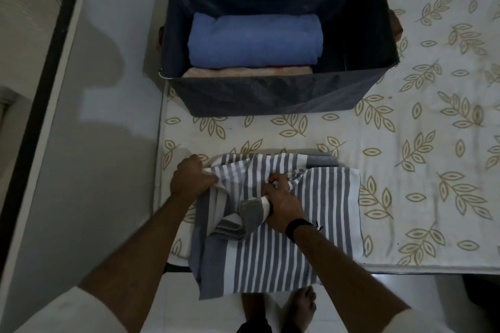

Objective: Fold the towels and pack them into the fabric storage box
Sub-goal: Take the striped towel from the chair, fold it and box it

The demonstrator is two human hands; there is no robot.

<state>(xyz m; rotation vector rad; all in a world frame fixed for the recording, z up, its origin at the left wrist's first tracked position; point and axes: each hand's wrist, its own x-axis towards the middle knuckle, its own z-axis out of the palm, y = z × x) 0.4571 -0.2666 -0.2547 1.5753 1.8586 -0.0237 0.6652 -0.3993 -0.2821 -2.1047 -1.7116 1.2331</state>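
1. The striped towel (284, 213) lies on the bed (405, 143) at its near edge, in front of the fabric storage box (270, 94), with its lower part hanging over the edge. It looks thin, soft and light — limp cloth that bunches and slides instead of holding a crease.
2. The left hand (190, 174) grips the towel's left edge in a curled fist; the right hand (281, 200) has its fingers closed round a gathered fold near the middle.
3. Best hold, I judge, is at corners or along a hem, both hands well apart, so the cloth pulls flat — a mid-cloth pinch only rumples it.
4. Count: one striped towel outside the box; inside, one blue towel (254, 38) on top and a peach towel (232, 72) beneath, with a sliver of red between that may be a third. One box, two hands.
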